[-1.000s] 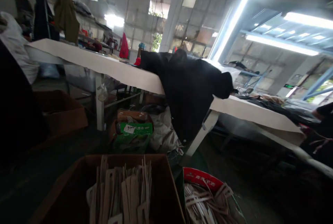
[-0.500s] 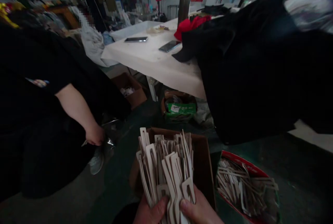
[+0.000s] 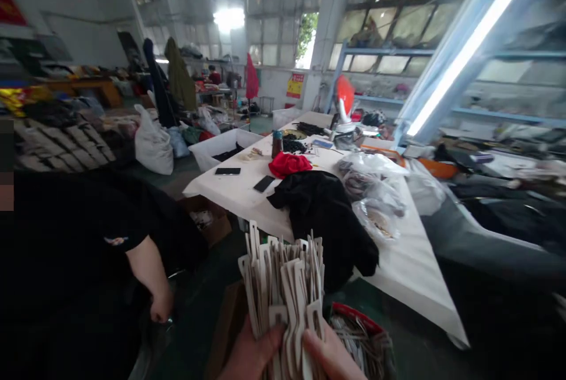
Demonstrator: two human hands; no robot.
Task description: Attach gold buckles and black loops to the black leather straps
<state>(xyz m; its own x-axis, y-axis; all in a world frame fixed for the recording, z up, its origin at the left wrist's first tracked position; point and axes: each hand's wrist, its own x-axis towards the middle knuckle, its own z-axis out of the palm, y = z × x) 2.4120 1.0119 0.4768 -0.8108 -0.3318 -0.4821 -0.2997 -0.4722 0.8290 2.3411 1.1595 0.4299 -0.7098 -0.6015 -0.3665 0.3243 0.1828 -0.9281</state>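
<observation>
A thick bundle of pale card hanger-shaped pieces (image 3: 283,277) stands upright at the bottom centre. My left hand (image 3: 250,353) grips its lower left side and my right hand (image 3: 329,356) grips its lower right side, fingers wrapped around the stack. Under the bundle the edge of a brown cardboard box (image 3: 225,324) shows. To its right sits a red-rimmed box (image 3: 360,333) with more loose card pieces.
A white table (image 3: 411,262) runs away ahead, carrying a black garment (image 3: 325,215), a red cloth (image 3: 289,164), two phones, a bottle and clear plastic bags. A person in black crouches at the left, one hand (image 3: 160,308) low. Piled goods and white sacks fill the far left.
Both my hands came into view gripping the card bundle and lifted it out of the cardboard box. The view swung up, showing the whole table and the hall.
</observation>
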